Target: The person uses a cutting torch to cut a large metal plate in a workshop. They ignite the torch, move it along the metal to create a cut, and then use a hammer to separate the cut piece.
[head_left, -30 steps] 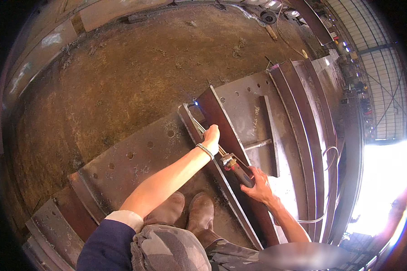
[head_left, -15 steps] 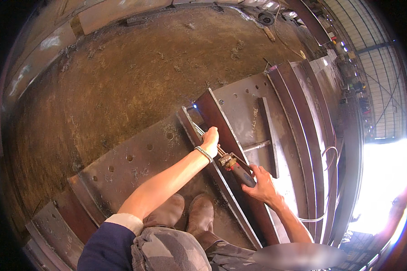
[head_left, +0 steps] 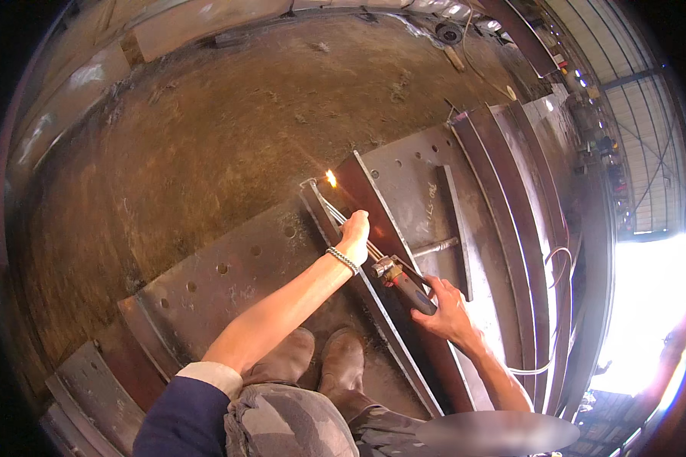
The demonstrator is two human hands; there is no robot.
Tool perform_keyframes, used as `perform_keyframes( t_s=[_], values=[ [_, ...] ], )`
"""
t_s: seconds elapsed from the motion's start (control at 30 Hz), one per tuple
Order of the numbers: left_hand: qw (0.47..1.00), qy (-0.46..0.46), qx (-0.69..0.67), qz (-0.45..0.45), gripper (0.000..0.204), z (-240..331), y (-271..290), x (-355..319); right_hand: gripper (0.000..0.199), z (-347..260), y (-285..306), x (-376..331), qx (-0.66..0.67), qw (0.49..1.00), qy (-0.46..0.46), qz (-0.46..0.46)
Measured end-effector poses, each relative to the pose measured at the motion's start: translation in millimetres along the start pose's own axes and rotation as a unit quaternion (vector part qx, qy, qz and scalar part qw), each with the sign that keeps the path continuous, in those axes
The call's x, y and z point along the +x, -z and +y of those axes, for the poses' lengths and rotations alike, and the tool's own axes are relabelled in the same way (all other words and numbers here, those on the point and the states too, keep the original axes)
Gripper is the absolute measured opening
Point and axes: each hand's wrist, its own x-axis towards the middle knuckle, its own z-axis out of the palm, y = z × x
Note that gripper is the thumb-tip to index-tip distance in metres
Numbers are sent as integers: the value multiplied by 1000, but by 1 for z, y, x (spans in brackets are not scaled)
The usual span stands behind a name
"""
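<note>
Over the upright steel plate point(head_left: 373, 206), the right hand point(head_left: 446, 308) grips the torch handle point(head_left: 408, 286) while the left hand point(head_left: 354, 232) clasps its tubes, steadying the flame point(head_left: 331, 178) at the edge.

The bare left forearm stretches forward from a rolled blue sleeve, a beaded metal bracelet point(head_left: 342, 260) at the wrist, its left hand point(head_left: 355, 231) curled into a loose fist, while the right hand point(head_left: 447, 311) lies nearer the body, fingers wrapped closed, the bare right forearm bent back.
</note>
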Motion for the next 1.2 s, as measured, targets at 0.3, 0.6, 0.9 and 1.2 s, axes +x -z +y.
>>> perform_keyframes(
  t_s=[0.3,0.6,0.9,1.2],
  values=[
    [999,-22,-7,-31,65,-5,5,0,71,-4,2,3,0,1000,-13,0],
    [999,-30,-12,-38,61,-8,4,1,66,-3,1,4,-3,1000,-20,12],
    [1000,-17,-7,-21,60,-7,0,4,71,-5,5,7,-26,999,-19,-4],
    [1000,-4,16,20,57,-5,-8,1,72,-5,4,9,-30,999,-13,-5]
  ],
)
